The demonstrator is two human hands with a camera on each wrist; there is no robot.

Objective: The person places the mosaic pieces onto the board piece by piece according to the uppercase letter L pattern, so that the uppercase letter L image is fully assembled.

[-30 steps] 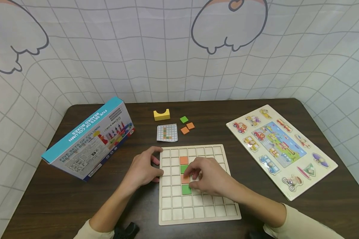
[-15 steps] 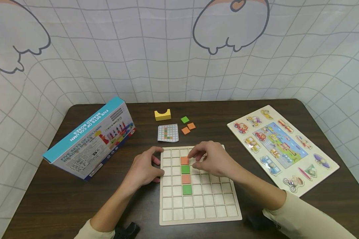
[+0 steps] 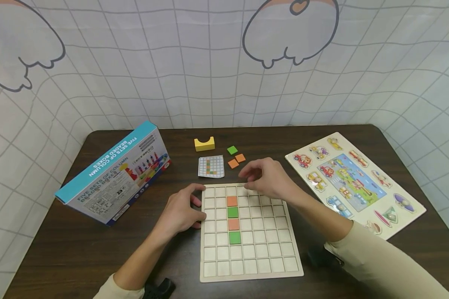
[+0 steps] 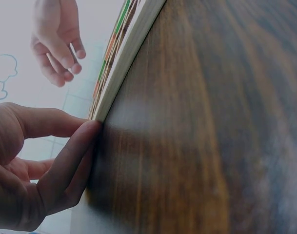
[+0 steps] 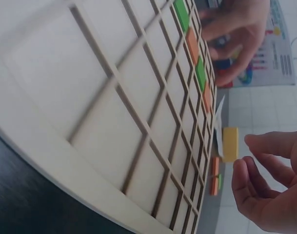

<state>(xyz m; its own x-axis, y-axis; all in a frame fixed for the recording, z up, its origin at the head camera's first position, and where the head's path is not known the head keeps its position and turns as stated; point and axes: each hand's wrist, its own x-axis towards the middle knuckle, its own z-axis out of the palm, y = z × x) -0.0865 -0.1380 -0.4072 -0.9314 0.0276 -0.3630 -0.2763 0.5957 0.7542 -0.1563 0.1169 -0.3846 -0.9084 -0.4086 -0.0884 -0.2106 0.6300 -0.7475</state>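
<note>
My left hand (image 3: 181,207) rests its thumb and index fingertip against the left edge of a pale wooden grid board (image 3: 260,251), as the left wrist view also shows at close range. Two orange and two green square tiles alternate down one column of it, including a top orange tile (image 3: 232,201) and a bottom green tile (image 3: 234,238). Above the board's far edge hovers my right hand (image 3: 267,178), its fingers loosely bent. The right wrist view shows a gap between that thumb and fingers, with nothing visible in it.
Beyond the board lie a loose green tile (image 3: 232,150), two orange tiles (image 3: 233,163), a pattern card (image 3: 211,167) and a yellow arched block (image 3: 204,144). A blue-topped box (image 3: 116,176) stands left. A picture puzzle board (image 3: 357,182) lies right.
My right hand has moved away from the tile column, up past the top orange tile to the board's far edge. The left hand stays at the left edge.
</note>
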